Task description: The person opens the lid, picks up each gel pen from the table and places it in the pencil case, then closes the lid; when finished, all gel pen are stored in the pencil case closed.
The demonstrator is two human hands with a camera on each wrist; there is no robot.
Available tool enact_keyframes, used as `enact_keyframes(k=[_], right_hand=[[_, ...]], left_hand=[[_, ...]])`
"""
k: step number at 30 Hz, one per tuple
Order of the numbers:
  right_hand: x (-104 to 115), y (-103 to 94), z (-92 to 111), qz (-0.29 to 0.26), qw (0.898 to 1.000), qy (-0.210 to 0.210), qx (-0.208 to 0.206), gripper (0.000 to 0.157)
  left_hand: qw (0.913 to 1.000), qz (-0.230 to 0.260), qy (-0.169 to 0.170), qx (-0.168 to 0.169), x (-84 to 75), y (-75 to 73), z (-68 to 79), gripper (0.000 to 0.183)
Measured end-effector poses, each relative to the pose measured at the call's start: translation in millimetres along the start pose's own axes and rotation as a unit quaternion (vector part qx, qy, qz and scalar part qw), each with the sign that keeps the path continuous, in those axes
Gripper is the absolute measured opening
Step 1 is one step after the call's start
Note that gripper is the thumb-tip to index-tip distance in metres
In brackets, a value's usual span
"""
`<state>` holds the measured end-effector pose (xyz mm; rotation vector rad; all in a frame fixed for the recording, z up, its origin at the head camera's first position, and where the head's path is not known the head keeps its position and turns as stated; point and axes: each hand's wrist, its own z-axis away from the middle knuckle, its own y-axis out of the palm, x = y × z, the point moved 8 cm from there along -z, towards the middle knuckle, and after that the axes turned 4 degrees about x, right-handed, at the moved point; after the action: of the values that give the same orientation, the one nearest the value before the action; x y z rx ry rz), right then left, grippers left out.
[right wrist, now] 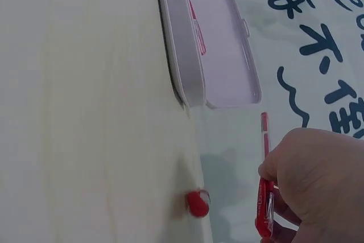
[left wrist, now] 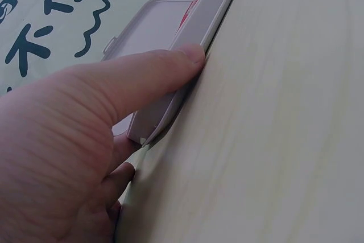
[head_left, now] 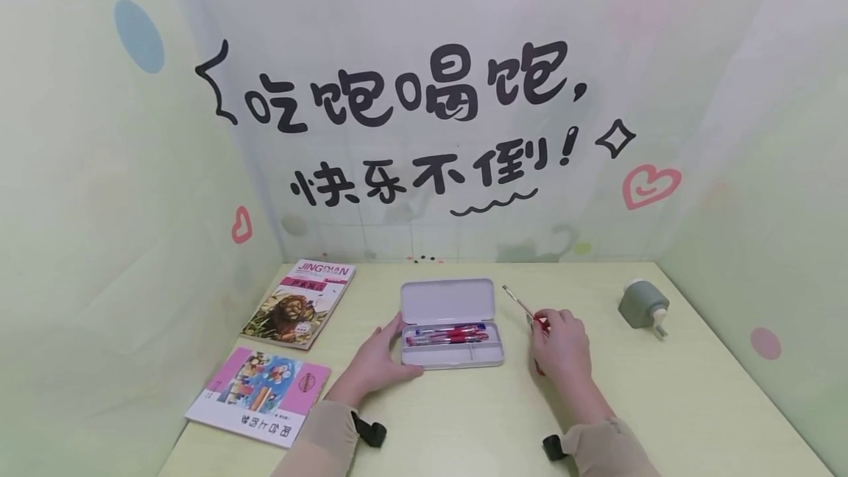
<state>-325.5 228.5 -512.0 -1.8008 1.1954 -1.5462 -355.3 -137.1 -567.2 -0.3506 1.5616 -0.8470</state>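
An open pale lilac pencil case (head_left: 486, 354) lies on the table, its lid (head_left: 447, 302) raised at the back. Several pens (head_left: 450, 335) with red and blue parts lie inside. My left hand (head_left: 376, 364) grips the case's left end, thumb (left wrist: 165, 72) along the front wall and fingers round the side. To the right of the case, my right hand (head_left: 562, 344) pinches a red pen (right wrist: 265, 203), its slim end pointing up and left. Below that hand, a small red end (right wrist: 198, 203) of something shows at the table; the rest of it is hidden.
Two booklets lie at the left, a lion-covered one (head_left: 289, 311) behind a pink and white one (head_left: 265, 392). A grey-green bottle-like object (head_left: 642, 305) with a white nozzle is at the back right. Printed wall sheets (head_left: 424, 13) enclose the table (head_left: 464, 418).
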Motion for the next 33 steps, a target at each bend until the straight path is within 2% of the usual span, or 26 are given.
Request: enact_keyframes(k=[8,15,21,33], right_hand=[[42.0,16.9,-3.9,-0.001,0.998,-0.070,-0.004,0.016],[70.9,34.9,-5.8,0.030,0.994,-0.104,0.015,0.018],[93.3,47.1,-6.4,0.061,0.987,-0.151,0.000,0.014],[125.4,74.1,-2.0,0.082,0.981,-0.171,0.032,0.012]], left_hand=[[1.0000,-0.002,0.001,0.003,-2.9,0.1,1.4,0.129],[1.0000,-0.009,0.002,0.003,-3.1,0.2,-0.1,0.129],[1.0000,-0.007,0.004,0.005,-3.7,-0.3,-0.9,0.129],[1.0000,-0.006,-0.003,0.005,-4.3,-2.0,1.6,0.128]])
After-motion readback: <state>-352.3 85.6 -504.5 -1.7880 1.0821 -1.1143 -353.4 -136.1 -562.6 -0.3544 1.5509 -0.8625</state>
